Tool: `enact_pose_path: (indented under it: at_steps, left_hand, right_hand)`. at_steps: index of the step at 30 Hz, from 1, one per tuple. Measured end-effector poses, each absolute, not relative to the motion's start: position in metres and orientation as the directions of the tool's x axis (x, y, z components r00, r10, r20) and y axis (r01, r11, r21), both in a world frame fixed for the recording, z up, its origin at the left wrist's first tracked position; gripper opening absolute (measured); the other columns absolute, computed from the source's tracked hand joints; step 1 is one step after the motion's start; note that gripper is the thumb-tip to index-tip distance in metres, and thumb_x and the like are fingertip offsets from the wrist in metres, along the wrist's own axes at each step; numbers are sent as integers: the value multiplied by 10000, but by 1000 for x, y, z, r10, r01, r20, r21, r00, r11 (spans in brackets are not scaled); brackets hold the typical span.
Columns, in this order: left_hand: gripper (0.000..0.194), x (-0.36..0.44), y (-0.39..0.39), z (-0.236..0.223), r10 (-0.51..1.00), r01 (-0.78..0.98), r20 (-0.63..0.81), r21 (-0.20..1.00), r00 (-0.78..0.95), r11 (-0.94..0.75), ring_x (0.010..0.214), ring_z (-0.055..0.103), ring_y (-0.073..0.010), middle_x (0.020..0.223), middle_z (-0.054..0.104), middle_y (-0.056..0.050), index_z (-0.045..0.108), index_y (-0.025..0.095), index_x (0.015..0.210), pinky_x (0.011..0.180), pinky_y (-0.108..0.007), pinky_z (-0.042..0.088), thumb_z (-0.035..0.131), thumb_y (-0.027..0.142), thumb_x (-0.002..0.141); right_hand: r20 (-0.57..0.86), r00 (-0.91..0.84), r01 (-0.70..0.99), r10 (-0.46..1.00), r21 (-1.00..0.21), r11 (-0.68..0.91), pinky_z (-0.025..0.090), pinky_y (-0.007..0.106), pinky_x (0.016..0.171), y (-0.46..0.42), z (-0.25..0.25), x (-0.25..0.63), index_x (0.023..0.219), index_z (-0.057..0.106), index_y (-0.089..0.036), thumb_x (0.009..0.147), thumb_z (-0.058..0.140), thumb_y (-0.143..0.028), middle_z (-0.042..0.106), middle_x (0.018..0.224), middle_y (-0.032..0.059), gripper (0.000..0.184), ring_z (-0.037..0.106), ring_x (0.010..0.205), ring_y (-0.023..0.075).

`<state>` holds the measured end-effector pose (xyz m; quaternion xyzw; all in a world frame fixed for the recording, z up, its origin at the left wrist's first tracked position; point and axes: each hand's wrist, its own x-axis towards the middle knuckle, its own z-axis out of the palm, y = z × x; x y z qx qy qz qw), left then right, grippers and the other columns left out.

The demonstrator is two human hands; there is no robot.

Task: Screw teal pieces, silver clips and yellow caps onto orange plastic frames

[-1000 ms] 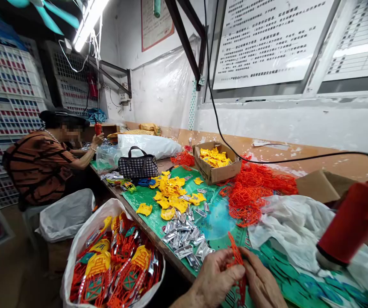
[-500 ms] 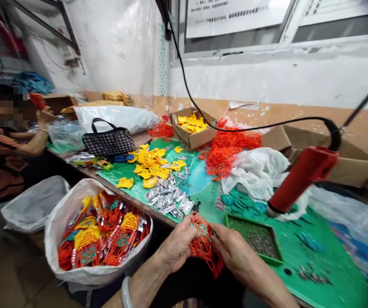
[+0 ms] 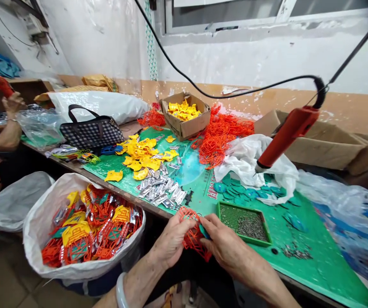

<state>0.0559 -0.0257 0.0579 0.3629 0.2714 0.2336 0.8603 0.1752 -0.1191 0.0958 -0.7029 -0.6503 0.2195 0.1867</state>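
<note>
Near the surface's [image 3: 325, 261] front edge, an orange lattice piece [image 3: 190, 233] grasped between left hand [image 3: 171, 239] and right hand [image 3: 224, 241], green tray [image 3: 233, 216] of small metal pieces just beside, silver parts [image 3: 161, 188] behind, white sack [image 3: 38, 226] of assembled pieces to the left.

Pale light glints off the tabletop [image 3: 328, 268] while outer edges stretch

Red lettering [image 3: 213, 188] on green mat [image 3: 325, 266], unreadable

blk/wht checked bag [image 3: 91, 131]
</note>
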Motion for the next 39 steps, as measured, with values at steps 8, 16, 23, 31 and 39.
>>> enact_pose_path:
  at_steps: [8,16,23,31,39]
  left_hand:
    - [285,62,-40,62,650,-271,-272,746,710,608,772,614,-160,815,679,-33,642,132,909,782,-277,460,743,116,642]
    - [236,57,-36,56,691,-281,-232,791,685,544,791,628,-184,856,691,-55,643,127,918,759,-298,478,687,92,689]
    - [208,59,-35,53,694,-351,-274,706,665,615,798,652,-176,885,720,-65,664,130,934,776,-298,510,721,203,747]
    - [254,57,-34,52,685,-408,-293,626,667,665,818,689,-185,926,745,-65,668,155,986,786,-317,543,735,174,742]
    - [220,60,-39,55,689,-385,-299,653,660,652,764,674,-155,914,742,-69,692,138,957,721,-249,533,726,220,756]
  right_hand:
    - [217,129,965,968,-252,-72,603,361,739,-129,5,173,1322,471,-37,695,389,37,540,1294,276,636,656,1073,319]
    - [76,68,695,995,-719,7,560,318,777,-122,70,192,1100,634,-216,743,560,-54,706,1009,58,399,681,886,202]
    - [178,286,698,942,-712,-78,535,291,663,-127,69,185,1029,653,-156,754,697,-148,677,899,64,279,637,726,180]
    - [417,353,762,838,-647,1,567,266,615,-143,51,187,1135,603,-151,821,672,-234,599,1134,140,332,655,771,174]
    - [459,290,850,840,-527,-6,598,339,666,-128,64,169,1100,585,-161,761,714,-175,600,1148,146,363,675,902,253]
